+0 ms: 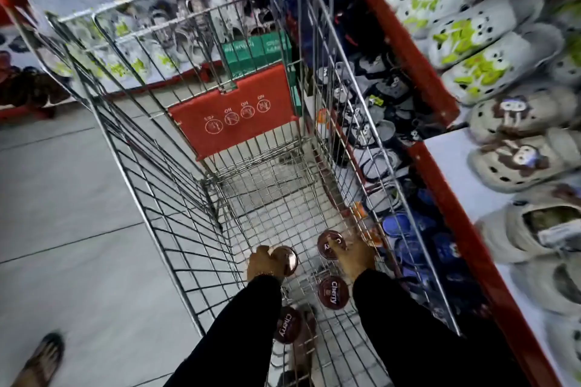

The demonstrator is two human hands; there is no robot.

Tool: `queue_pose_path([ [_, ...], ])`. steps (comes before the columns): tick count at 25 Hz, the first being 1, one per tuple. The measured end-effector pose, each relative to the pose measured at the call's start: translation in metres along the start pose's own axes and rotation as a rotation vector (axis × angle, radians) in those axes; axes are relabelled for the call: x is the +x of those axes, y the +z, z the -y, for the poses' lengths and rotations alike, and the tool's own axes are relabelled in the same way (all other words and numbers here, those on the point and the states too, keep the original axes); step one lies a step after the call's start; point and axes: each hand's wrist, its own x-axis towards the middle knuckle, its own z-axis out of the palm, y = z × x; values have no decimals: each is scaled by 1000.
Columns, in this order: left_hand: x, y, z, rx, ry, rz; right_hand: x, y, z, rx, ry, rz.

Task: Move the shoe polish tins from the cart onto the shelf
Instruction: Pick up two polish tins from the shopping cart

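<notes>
Copper-coloured metal shows between the curled fingers [274,256] of the left hand [262,265], which are closed around a shoe polish tin [287,261] held on edge, its shiny underside facing the right. The right hand [356,256] lies low in the wire cart [176,185], its fingers spread over a second tin [328,245] with a dark red lid; the thumb rests on the lid, but whether the grip is closed cannot be told through the blur. Both arms wear black sleeves [408,324] and reach down into the basket.

Between the arms, a third tin [333,292] marked "Cherry" lies flat on the cart floor, lid up. A fourth "Cherry" tin [287,328] rests nearer the person, just beside the left sleeve.

At the far end of the cart, a red child-seat flap [234,113] stands upright. To the right runs a red-edged shelf [446,166] carrying grey clogs [490,34] with green and brown charms. Grey floor tiles [63,198] lie to the left, with a sandalled foot [42,358] at the lower corner.
</notes>
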Motion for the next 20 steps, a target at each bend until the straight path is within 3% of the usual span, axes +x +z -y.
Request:
queue_pose_path([
  [7,17,25,5,119,-24,9,13,22,-6,7,57,-48],
  [15,-7,10,7,-238,-109,22,15,25,-23,402,191,-34],
  [20,-30,4,16,-613,-116,65,-28,-13,-10,630,186,33],
])
